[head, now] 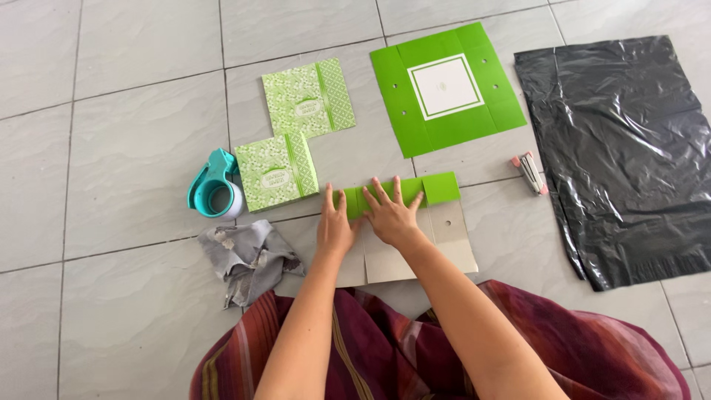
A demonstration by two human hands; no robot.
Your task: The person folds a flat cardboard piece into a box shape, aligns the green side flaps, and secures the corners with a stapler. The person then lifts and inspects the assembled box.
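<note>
Flat cardboard box blank [415, 244] on the tiled floor, grey-brown inner face up, small punched holes visible. Its far edge is folded over as a green strip [437, 189], lying flat across the blank's width and pressed down along the fold line.

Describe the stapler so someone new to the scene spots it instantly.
Start at the large black plastic bag spread on the tiled floor at the right. Just off its left edge, below the flat green cardboard sheet, lies the stapler. It is the only small, narrow, pink-and-metal item there; everything near it is flat card or plastic.
</note>
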